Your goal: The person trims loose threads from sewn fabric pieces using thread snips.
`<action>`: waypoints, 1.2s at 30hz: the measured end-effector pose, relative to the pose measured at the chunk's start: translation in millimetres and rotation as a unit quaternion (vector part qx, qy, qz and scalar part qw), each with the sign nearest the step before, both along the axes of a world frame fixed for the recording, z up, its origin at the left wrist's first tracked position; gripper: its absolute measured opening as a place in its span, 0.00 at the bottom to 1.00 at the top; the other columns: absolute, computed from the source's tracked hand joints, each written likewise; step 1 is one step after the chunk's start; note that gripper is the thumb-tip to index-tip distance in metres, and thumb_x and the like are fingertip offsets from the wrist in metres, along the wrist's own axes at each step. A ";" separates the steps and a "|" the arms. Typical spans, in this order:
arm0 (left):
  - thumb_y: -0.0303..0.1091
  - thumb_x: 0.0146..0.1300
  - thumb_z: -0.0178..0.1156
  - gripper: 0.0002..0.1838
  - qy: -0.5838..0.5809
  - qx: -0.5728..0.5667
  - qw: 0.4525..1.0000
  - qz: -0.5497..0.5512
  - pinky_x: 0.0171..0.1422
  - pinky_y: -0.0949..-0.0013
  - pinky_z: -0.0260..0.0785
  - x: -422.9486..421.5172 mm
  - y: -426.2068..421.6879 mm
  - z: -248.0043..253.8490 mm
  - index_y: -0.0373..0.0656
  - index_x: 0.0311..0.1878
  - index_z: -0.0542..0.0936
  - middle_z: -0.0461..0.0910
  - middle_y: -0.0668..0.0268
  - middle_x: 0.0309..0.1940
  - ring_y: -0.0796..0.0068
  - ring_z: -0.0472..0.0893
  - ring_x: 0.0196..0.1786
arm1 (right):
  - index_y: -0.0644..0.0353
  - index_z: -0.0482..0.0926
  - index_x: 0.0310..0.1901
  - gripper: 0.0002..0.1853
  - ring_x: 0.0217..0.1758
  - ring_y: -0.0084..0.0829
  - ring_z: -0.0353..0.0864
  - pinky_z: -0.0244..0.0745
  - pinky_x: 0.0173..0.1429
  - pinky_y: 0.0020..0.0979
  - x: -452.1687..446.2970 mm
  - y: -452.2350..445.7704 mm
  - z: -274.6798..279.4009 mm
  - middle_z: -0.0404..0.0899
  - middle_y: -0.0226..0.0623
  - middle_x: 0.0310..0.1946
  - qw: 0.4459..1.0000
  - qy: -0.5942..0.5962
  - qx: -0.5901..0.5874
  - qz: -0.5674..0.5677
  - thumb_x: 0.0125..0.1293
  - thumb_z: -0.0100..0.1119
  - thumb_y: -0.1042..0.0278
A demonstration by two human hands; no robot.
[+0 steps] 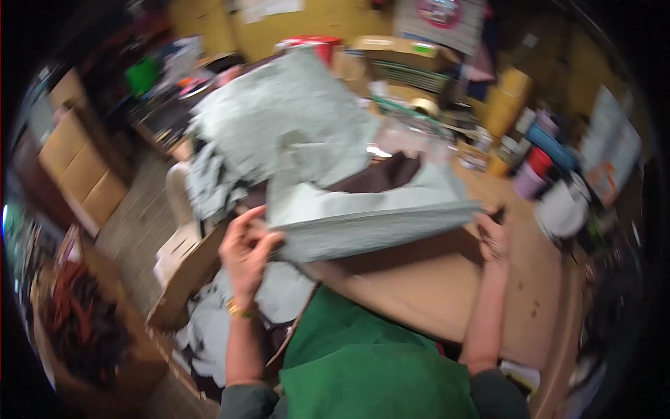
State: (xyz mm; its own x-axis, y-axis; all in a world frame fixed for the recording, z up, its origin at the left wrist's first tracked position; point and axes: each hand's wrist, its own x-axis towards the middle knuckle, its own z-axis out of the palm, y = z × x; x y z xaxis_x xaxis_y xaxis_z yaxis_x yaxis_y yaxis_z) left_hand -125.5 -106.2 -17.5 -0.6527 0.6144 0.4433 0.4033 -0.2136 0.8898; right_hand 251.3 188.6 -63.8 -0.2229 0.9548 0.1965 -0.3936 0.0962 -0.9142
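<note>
A pale grey-green sheet, leather-like and folded along its near edge (370,236), is stretched between my two hands above the table. My left hand (248,244), with a yellow bangle at the wrist, pinches its left corner between thumb and fingers. At the opposite corner, the fingers of my right hand (494,237) close on the sheet; a small dark spot by the fingertips is too blurred to name. Dark brown material (384,174) shows just behind the sheet. A large heap of similar pale sheets (279,112) lies beyond, towards the left.
The brown tabletop (530,293) extends to the right. A cardboard box (164,307) with pale scraps stands at my left, and another box holds dark and reddish scraps (80,321). Tape (424,107), a white round container (562,209) and several jars line the table's far right.
</note>
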 end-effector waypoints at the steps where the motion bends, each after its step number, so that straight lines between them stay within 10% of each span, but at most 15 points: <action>1: 0.16 0.59 0.65 0.26 -0.006 0.018 1.000 -0.004 0.36 0.82 0.67 -2.6 -0.8 -4.2 0.35 0.62 0.75 0.80 0.74 0.27 0.89 0.75 0.30 | 0.52 0.75 0.36 0.16 0.34 0.21 0.78 0.76 0.36 0.24 -9.0 -20.3 19.6 0.78 0.30 0.37 1.000 -0.002 -0.009 0.014 0.54 0.69 0.86; 18: 0.20 0.61 0.66 0.23 0.023 0.051 0.998 -0.004 0.38 0.84 0.65 -18.6 -10.4 -9.1 0.35 0.60 0.76 0.75 0.76 0.30 0.90 0.73 0.31 | 0.62 0.86 0.37 0.09 0.32 0.17 0.77 0.74 0.39 0.22 -18.6 -34.6 44.1 0.82 0.25 0.29 0.993 -0.032 0.115 0.010 0.55 0.76 0.78; 22: 0.21 0.62 0.66 0.18 0.202 0.019 0.978 0.043 0.41 0.77 0.72 -40.9 13.4 51.2 0.38 0.57 0.82 0.82 0.72 0.35 0.84 0.78 0.35 | 0.63 0.85 0.39 0.08 0.35 0.15 0.77 0.75 0.41 0.24 -35.5 4.0 95.7 0.83 0.25 0.30 0.938 -0.261 0.227 -0.025 0.57 0.72 0.76; 26: 0.16 0.64 0.62 0.15 0.503 0.169 0.839 0.124 0.55 0.73 0.75 -36.7 26.2 177.3 0.34 0.54 0.83 0.86 0.63 0.45 0.76 0.84 0.47 | 0.59 0.83 0.42 0.06 0.30 0.15 0.76 0.72 0.34 0.20 -51.4 0.2 222.1 0.82 0.26 0.32 0.856 -0.225 0.444 -0.142 0.70 0.63 0.67; 28: 0.22 0.68 0.60 0.14 0.467 0.264 0.831 0.150 0.58 0.74 0.76 -39.8 20.0 222.3 0.36 0.56 0.83 0.86 0.60 0.48 0.74 0.85 0.48 | 0.58 0.82 0.43 0.09 0.28 0.14 0.74 0.68 0.30 0.20 -41.9 -3.4 276.2 0.81 0.25 0.31 0.891 -0.132 0.426 -0.084 0.73 0.60 0.62; 31: 0.36 0.67 0.67 0.15 0.437 0.112 0.856 0.251 0.57 0.73 0.73 -51.9 46.2 269.1 0.42 0.54 0.86 0.88 0.66 0.46 0.79 0.84 0.46 | 0.58 0.80 0.43 0.10 0.28 0.14 0.74 0.69 0.30 0.21 -64.9 26.1 310.4 0.79 0.24 0.31 0.880 -0.165 0.437 -0.084 0.73 0.59 0.60; 36: 0.36 0.70 0.64 0.13 0.399 0.139 0.904 0.072 0.43 0.79 0.72 -104.9 96.3 287.0 0.43 0.53 0.86 0.86 0.73 0.39 0.88 0.79 0.38 | 0.58 0.78 0.42 0.12 0.28 0.15 0.75 0.70 0.31 0.23 -90.9 64.3 328.0 0.77 0.24 0.31 0.873 -0.218 0.426 -0.091 0.74 0.59 0.57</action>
